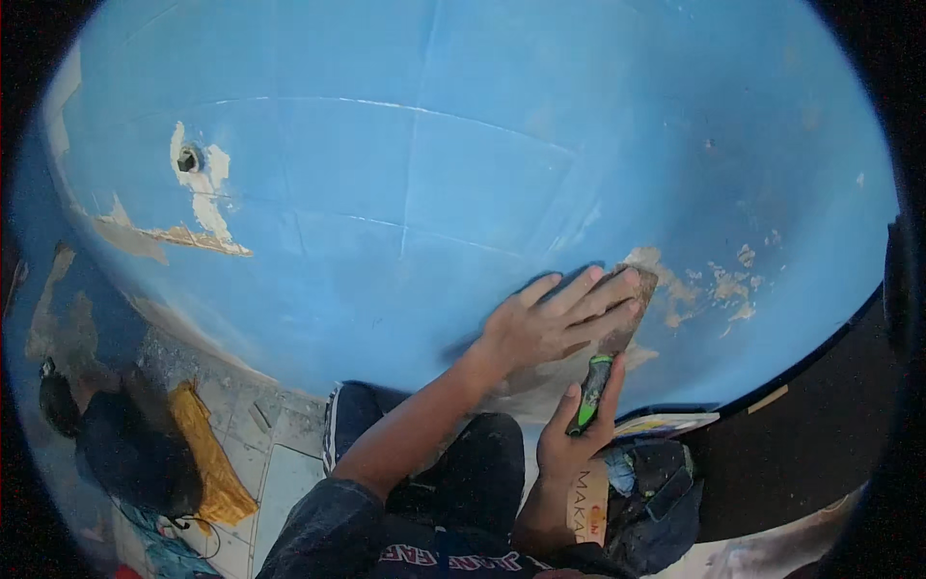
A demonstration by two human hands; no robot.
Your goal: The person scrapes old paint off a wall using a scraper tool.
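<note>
My right hand [567, 454] grips a scraper by its green and black handle [589, 396]. The scraper's broad, stained blade [625, 323] points up and lies against the blue wall [386, 174]. My left hand [550, 323] is stretched flat with the fingers apart. Its fingertips rest over the blade's left part, and the palm is at the wall. Just beyond the blade's top corner the paint is flaked, with bare beige patches [728, 285]. A greyish, scraped area [550, 376] shows below my left hand.
At the left, a pipe stub [187, 160] pokes from the wall amid white filler. A mustard cloth [207, 463] and a dark bag-like object [135, 449] lie on the tiled floor [231, 415]. Right of my knees are a dark bag [656, 502] and a dark brown panel [791, 434].
</note>
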